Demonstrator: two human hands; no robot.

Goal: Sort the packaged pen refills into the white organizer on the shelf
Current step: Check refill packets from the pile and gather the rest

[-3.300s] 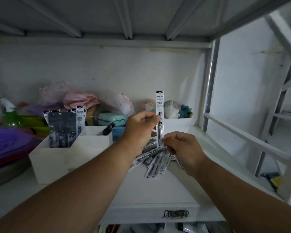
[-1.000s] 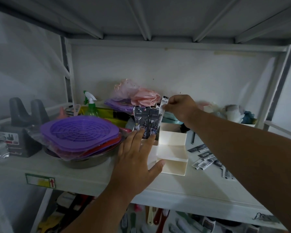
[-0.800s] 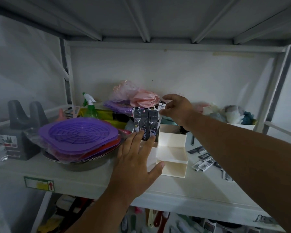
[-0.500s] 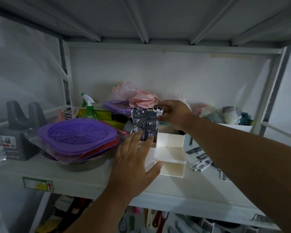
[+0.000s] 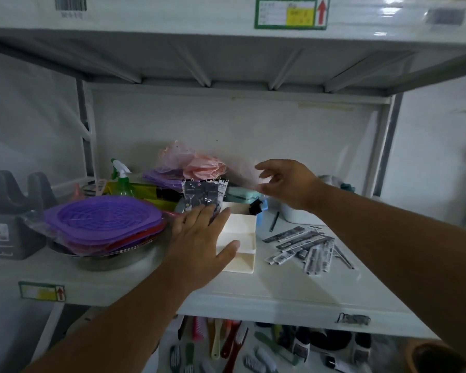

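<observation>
The white organizer (image 5: 242,232) stands on the shelf (image 5: 280,294) with stepped compartments. Its back-left compartment holds several packaged refills (image 5: 205,193) standing upright. My left hand (image 5: 202,243) lies flat against the organizer's left side, fingers straight and thumb across its front part. My right hand (image 5: 287,184) hovers above and to the right of the organizer, fingers loose and holding nothing. A loose pile of packaged refills (image 5: 306,247) lies on the shelf to the right of the organizer.
Purple and red baskets (image 5: 102,224) sit in a metal bowl left of the organizer. A green spray bottle (image 5: 121,179), pink bags (image 5: 199,165) and a white bin (image 5: 296,214) crowd the back. Dark holders (image 5: 16,211) stand far left. A lower shelf holds brushes.
My right hand has let go of the refill packet, which now stands in the back compartment, and has drawn back to the right. My left hand stays on the organizer. The camera has pulled back.
</observation>
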